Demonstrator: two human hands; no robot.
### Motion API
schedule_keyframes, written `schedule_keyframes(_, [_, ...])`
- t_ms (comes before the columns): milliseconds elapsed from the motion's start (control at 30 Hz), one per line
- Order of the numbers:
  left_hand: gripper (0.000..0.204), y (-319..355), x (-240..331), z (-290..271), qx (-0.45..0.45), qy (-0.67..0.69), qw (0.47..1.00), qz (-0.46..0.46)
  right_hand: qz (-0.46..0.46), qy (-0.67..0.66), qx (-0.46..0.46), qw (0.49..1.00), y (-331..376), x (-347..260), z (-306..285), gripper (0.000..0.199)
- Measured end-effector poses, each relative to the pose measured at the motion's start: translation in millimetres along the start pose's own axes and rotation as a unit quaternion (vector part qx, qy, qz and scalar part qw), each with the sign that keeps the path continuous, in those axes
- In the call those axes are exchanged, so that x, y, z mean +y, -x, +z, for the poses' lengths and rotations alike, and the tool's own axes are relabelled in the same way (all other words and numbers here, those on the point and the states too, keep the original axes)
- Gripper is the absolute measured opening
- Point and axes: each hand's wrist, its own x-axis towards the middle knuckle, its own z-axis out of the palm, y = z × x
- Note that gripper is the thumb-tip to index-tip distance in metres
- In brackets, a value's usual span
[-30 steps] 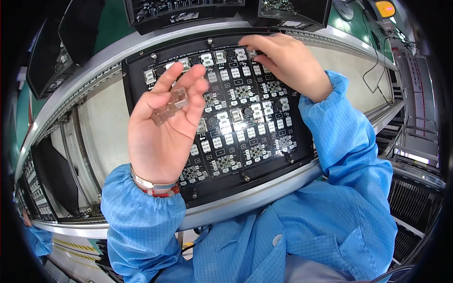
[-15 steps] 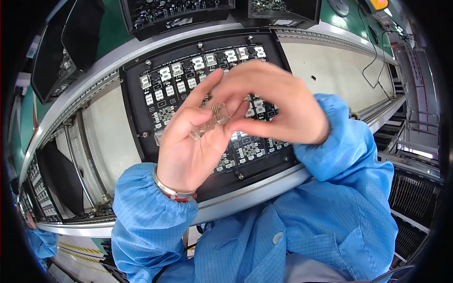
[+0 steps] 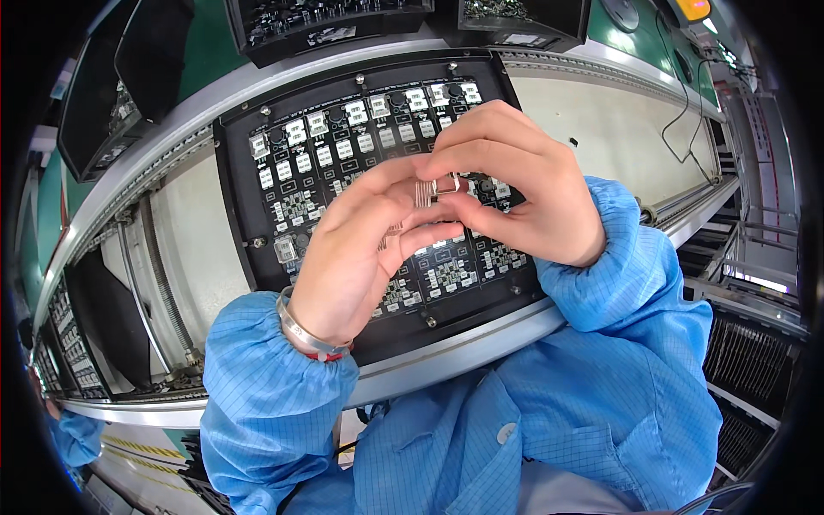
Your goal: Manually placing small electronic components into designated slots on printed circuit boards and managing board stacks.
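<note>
Above a circuit board panel (image 3: 339, 182), my two hands meet over small pale connectors with long thin metal pins. My left hand (image 3: 339, 257) is curled around several of these pin connectors (image 3: 423, 194), their pins showing between its fingers. My right hand (image 3: 536, 193) pinches the end of one pin connector (image 3: 446, 184) between thumb and fingers, at the left fingertips. The panel, set in a black carrier frame (image 3: 233, 176), bears rows of white connectors and small parts. My hands hide part of its middle and right side.
The carrier lies across a conveyor rail (image 3: 463, 330) at the near side. At the back stand two black bins (image 3: 335, 43) (image 3: 524, 39) of small metal parts. Another black bin (image 3: 116, 94) is at left. A small black piece (image 3: 573, 141) lies on the pale surface at right.
My left fingers have curled in and moved right, bringing the connectors up to my right fingertips. My right hand has shifted slightly right and now pinches a connector visibly.
</note>
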Motion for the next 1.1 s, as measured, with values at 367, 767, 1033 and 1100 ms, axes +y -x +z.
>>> schedule_keyframes(367, [0.028, -1, 14, -14, 0.008, 0.016, 0.999, -0.029, 0.044, -0.061, -0.057, 0.996, 3, 6, -17, 0.031])
schedule_keyframes(767, [0.021, 18, 49, -64, 0.077, 0.082, 0.991, 0.069, 0.12, -0.084, -0.08, 0.986, 16, 15, -19, 0.024])
schedule_keyframes(1033, [0.019, 25, 48, -70, 0.088, 0.1, 0.989, 0.06, 0.069, 0.025, -0.085, 0.994, 18, 16, -1, 0.027])
schedule_keyframes(1100, [0.019, 26, 47, -70, 0.087, 0.103, 0.989, 0.059, 0.079, 0.021, -0.093, 0.992, 17, 14, 4, 0.029])
